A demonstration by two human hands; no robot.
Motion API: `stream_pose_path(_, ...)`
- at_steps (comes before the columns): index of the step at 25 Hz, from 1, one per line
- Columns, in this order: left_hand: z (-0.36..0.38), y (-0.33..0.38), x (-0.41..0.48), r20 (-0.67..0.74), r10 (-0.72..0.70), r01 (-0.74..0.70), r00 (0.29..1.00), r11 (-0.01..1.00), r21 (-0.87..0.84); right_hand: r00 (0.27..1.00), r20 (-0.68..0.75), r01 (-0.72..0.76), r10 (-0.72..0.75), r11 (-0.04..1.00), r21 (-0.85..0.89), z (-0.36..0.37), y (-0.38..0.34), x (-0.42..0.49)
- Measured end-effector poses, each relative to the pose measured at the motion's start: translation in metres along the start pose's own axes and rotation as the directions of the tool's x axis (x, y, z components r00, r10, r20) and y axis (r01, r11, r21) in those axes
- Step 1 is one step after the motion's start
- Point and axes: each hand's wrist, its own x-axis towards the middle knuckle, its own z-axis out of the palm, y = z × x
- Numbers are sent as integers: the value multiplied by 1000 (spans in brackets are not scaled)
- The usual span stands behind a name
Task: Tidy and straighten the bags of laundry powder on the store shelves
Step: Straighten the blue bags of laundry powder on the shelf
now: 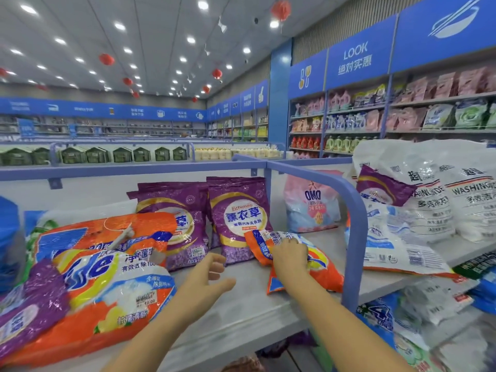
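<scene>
My right hand (290, 257) grips the top of a small orange laundry powder bag (323, 272) lying flat on the grey shelf (241, 312). Beside it, my left hand (208, 277) hovers over bare shelf with fingers relaxed, holding nothing. Behind the hands, two purple lavender powder bags (239, 218) stand upright against the back panel. At the left, several large orange bags (112, 277) lie piled flat, with a purple bag (32, 304) slumped at the front corner.
A blue rail divider (351, 224) separates this bay from the right one, where a pink OMO bag (311, 205) stands and white washing powder bags (440, 200) lean in a heap. A lower shelf holds more bags (418, 318). Stocked wall shelves (402, 114) lie beyond.
</scene>
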Motion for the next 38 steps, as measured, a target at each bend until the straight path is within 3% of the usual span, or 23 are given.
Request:
stream_pose_path(3,-4,-4,-1,1,1,-1,1000,1000,5,993,-92,-46,71,967,251,-10,21,5)
stream_pose_path(5,-6,-4,-2,4,0,0,1000,1000,-12,979,-105,-98,176,853,513,-19,43,10)
stream_pose_path(7,-7,-3,-2,1,6,-6,1000,999,-49,967,-72,-97,246,614,784,-26,65,16)
stream_pose_path(10,-10,3,2,-36,45,-49,998,992,-115,938,22,-59,347,95,994,-30,83,26)
stream_pose_path(12,-11,4,6,-78,81,-92,994,986,-139,950,135,-93,283,-158,983,-32,87,33)
stream_pose_path(15,-5,8,5,-54,170,-177,984,970,-168,942,250,-152,224,-379,913,-39,83,36)
stream_pose_path(19,18,32,6,86,265,-248,960,954,-167,923,332,-104,194,-706,701,-70,40,14)
stream_pose_path(21,26,41,13,-86,281,-293,956,932,-212,938,323,-91,123,-814,574,-86,9,-4)
stream_pose_path(23,23,43,22,-390,187,-274,902,945,-179,959,275,-91,71,-841,534,-90,-9,-19)
stream_pose_path(24,18,39,27,-467,127,-228,875,959,-167,972,232,-103,49,-793,601,-88,-13,-25)
stream_pose_path(26,7,25,36,-438,4,-144,899,947,-287,988,153,-93,39,-638,765,-79,-10,-30)
stream_pose_path(30,-6,10,36,-277,-168,-4,946,849,-528,923,40,102,384,-342,934,-49,18,-13)
stream_pose_path(31,-7,11,34,-241,-166,16,956,852,-523,936,46,85,349,-349,933,-42,23,-9)
stream_pose_path(34,-8,-1,39,-106,-165,103,981,891,-442,989,132,-76,68,-532,843,-21,21,1)
stream_pose_path(36,-7,-11,43,-28,-250,214,968,879,-427,986,159,-116,39,-522,845,-12,17,0)
stream_pose_path(38,-6,-11,46,-54,-281,211,958,822,-529,991,119,-74,63,-485,871,-12,14,-2)
